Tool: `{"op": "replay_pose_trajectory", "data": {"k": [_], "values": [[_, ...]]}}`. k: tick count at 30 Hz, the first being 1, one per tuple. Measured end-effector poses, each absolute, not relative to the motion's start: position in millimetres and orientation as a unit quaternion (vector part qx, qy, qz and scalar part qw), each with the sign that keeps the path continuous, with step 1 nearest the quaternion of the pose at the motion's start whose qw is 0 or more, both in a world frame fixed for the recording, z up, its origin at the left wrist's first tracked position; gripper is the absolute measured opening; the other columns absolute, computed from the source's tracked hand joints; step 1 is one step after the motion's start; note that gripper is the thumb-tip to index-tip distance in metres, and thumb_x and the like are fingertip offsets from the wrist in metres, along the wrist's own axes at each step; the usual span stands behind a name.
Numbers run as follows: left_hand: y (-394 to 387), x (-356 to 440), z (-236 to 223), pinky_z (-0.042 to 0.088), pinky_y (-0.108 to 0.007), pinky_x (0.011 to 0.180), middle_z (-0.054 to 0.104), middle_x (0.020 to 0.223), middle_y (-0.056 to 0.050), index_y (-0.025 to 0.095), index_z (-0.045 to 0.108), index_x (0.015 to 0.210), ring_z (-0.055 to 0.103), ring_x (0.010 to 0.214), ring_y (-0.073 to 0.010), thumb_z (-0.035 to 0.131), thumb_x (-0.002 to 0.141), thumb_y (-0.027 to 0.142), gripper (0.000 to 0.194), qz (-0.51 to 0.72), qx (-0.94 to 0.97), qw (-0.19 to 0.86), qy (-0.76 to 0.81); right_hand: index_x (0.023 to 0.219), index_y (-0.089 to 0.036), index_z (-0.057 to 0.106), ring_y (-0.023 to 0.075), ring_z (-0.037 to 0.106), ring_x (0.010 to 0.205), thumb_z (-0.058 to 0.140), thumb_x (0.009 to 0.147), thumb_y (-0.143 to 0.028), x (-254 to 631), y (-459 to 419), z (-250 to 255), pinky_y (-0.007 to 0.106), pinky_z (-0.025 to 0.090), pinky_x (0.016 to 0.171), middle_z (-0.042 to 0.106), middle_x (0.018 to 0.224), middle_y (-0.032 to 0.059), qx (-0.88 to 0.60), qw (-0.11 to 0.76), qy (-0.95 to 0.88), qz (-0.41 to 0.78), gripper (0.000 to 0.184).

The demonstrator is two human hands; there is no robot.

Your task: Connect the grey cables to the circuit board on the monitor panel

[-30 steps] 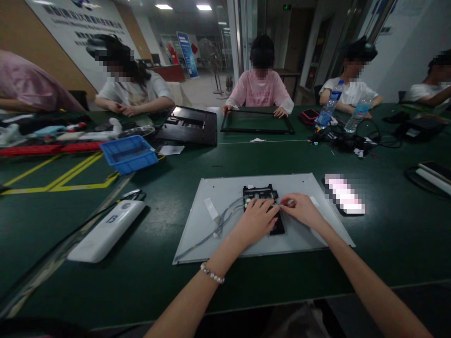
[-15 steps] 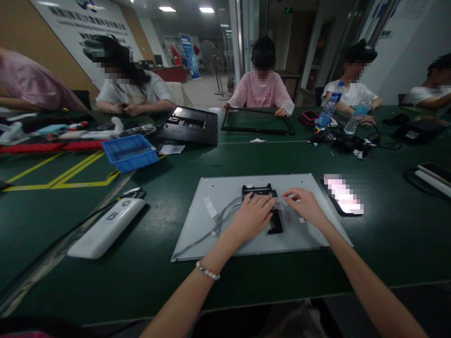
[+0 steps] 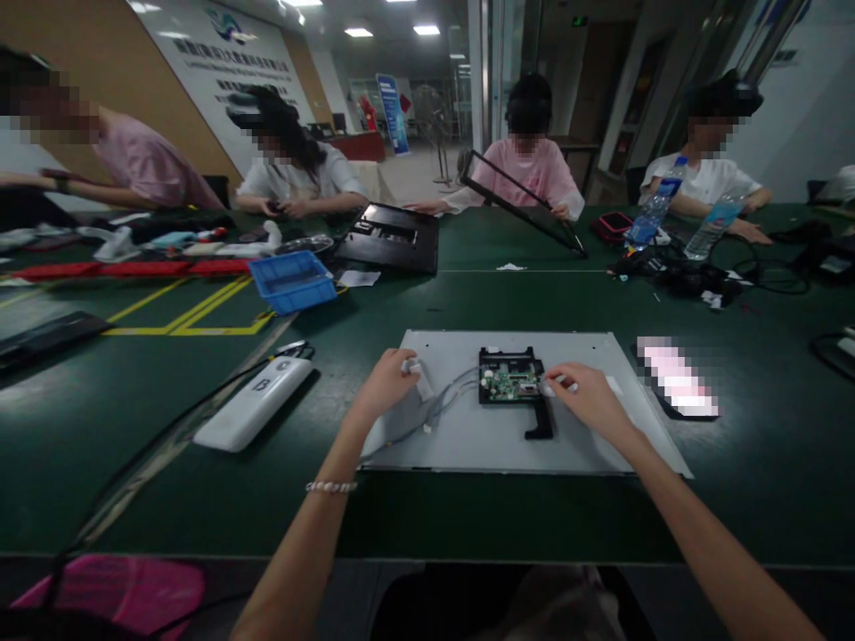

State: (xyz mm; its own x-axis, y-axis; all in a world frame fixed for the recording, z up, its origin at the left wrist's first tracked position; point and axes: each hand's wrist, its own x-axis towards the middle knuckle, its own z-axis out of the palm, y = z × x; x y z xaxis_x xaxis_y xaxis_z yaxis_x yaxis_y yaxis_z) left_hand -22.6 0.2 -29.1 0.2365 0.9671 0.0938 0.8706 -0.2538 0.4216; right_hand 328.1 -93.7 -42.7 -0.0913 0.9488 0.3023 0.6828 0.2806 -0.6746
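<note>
A grey metal panel point(image 3: 481, 441) lies flat on the green table in front of me. A green circuit board point(image 3: 511, 383) in a black bracket sits at its centre. Thin grey wires point(image 3: 444, 405) run from the board toward the left. My left hand point(image 3: 387, 383) pinches a strip of white tape point(image 3: 419, 374) at the panel's left edge, where the wires pass. My right hand point(image 3: 588, 401) rests at the board's right side, fingertips closed on a small white piece point(image 3: 557, 385).
A white power bank point(image 3: 257, 402) with a cable lies left of the panel; a lit phone point(image 3: 676, 378) lies right. A blue bin point(image 3: 292, 281), a black monitor shell point(image 3: 391, 238) and water bottles point(image 3: 655, 214) stand farther back. Several people sit across; one tilts a black frame point(image 3: 521, 206).
My left hand left the board and moved left onto the tape, uncovering the green board. The view shifted left. The person opposite raised the black frame off the table.
</note>
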Motion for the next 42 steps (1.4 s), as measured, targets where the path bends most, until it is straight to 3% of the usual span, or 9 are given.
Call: {"op": "replay_pose_trajectory", "data": {"k": [8, 13, 16, 19, 23, 29, 34, 37, 42], "values": [[-3.6, -20.5, -24.4, 0.043, -0.027, 0.064, 0.066, 0.077, -0.004, 0.018, 0.066, 0.080, 0.059, 0.069, -0.0178, 0.054, 0.075, 0.032, 0.019, 0.251, 0.739, 0.203, 0.591, 0.087, -0.021, 0.067, 0.0156, 0.060, 0.070, 0.050, 0.082, -0.025, 326.7, -94.5, -41.4, 0.030, 0.046, 0.069, 0.067, 0.088, 0.0023, -0.577, 0.341, -0.718, 0.187, 0.018], [-12.0, -24.5, -5.3, 0.036, -0.021, 0.052, 0.061, 0.069, -0.001, 0.017, 0.065, 0.084, 0.053, 0.059, -0.0121, 0.056, 0.075, 0.042, 0.028, 0.368, 0.638, 0.350, 0.579, 0.087, -0.019, 0.067, 0.0162, 0.060, 0.071, 0.051, 0.081, -0.026, 334.7, -90.2, -42.0, 0.030, 0.046, 0.069, 0.068, 0.088, 0.0035, -0.595, 0.371, -0.693, 0.169, 0.018], [-19.9, -18.3, -2.9, 0.032, -0.020, 0.047, 0.059, 0.064, 0.000, 0.017, 0.066, 0.085, 0.048, 0.053, -0.0102, 0.058, 0.075, 0.042, 0.028, 0.354, 0.627, 0.390, 0.575, 0.088, -0.019, 0.066, 0.0164, 0.061, 0.073, 0.051, 0.082, -0.025, 333.6, -89.7, -39.3, 0.029, 0.047, 0.066, 0.067, 0.089, 0.0036, -0.591, 0.380, -0.693, 0.163, 0.017], [-24.7, -7.6, -8.7, 0.039, -0.023, 0.054, 0.065, 0.071, -0.002, 0.018, 0.068, 0.081, 0.055, 0.060, -0.0134, 0.059, 0.073, 0.040, 0.025, 0.309, 0.664, 0.352, 0.583, 0.090, -0.020, 0.066, 0.0167, 0.061, 0.078, 0.049, 0.084, -0.023, 325.4, -90.9, -32.4, 0.029, 0.048, 0.067, 0.066, 0.091, 0.0036, -0.574, 0.376, -0.710, 0.157, 0.018], [-24.6, -0.1, -20.6, 0.045, -0.028, 0.068, 0.070, 0.079, -0.003, 0.019, 0.069, 0.077, 0.063, 0.073, -0.0184, 0.058, 0.072, 0.035, 0.020, 0.261, 0.721, 0.274, 0.581, 0.100, -0.020, 0.063, 0.0185, 0.059, 0.091, 0.047, 0.085, -0.018, 305.3, -93.4, -17.8, 0.035, 0.048, 0.082, 0.063, 0.100, 0.0054, -0.539, 0.344, -0.757, 0.138, 0.022], [-23.3, -5.2, -31.3, 0.045, -0.028, 0.065, 0.070, 0.080, -0.002, 0.021, 0.067, 0.082, 0.063, 0.067, -0.0167, 0.057, 0.074, 0.032, 0.016, 0.219, 0.745, 0.229, 0.587, 0.125, -0.020, 0.050, 0.0213, 0.050, 0.114, 0.047, 0.087, -0.017, 260.7, -97.0, -0.7, 0.041, 0.043, 0.097, 0.054, 0.124, 0.0091, -0.460, 0.283, -0.834, 0.109, 0.038], [-28.0, -1.9, -25.7, 0.045, -0.028, 0.068, 0.062, 0.103, -0.005, 0.020, 0.060, 0.101, 0.059, 0.068, -0.0138, 0.055, 0.078, 0.030, 0.026, 0.291, 0.772, 0.141, 0.548, 0.126, -0.015, 0.048, 0.0206, 0.046, 0.118, 0.049, 0.086, -0.014, 223.9, -88.8, -0.5, 0.039, 0.039, 0.100, 0.053, 0.127, 0.0109, -0.355, 0.221, -0.905, 0.082, 0.040], [-34.6, 4.0, -17.2, 0.043, -0.027, 0.069, 0.061, 0.090, -0.002, 0.020, 0.058, 0.092, 0.057, 0.071, -0.0140, 0.050, 0.081, 0.025, 0.014, 0.300, 0.798, 0.116, 0.510, 0.115, -0.014, 0.056, 0.0208, 0.049, 0.115, 0.046, 0.085, -0.009, 210.6, -84.9, -5.6, 0.038, 0.040, 0.097, 0.058, 0.119, 0.0110, -0.323, 0.181, -0.927, 0.064, 0.031], [-41.7, 11.1, -16.5, 0.040, -0.027, 0.063, 0.058, 0.071, 0.000, 0.020, 0.055, 0.081, 0.055, 0.066, -0.0161, 0.050, 0.080, 0.023, 0.006, 0.189, 0.847, 0.168, 0.468, 0.108, -0.010, 0.059, 0.0203, 0.054, 0.109, 0.042, 0.086, -0.009, 202.0, -92.7, -13.7, 0.036, 0.040, 0.095, 0.062, 0.112, 0.0133, -0.337, 0.150, -0.927, 0.070, 0.028]]}}
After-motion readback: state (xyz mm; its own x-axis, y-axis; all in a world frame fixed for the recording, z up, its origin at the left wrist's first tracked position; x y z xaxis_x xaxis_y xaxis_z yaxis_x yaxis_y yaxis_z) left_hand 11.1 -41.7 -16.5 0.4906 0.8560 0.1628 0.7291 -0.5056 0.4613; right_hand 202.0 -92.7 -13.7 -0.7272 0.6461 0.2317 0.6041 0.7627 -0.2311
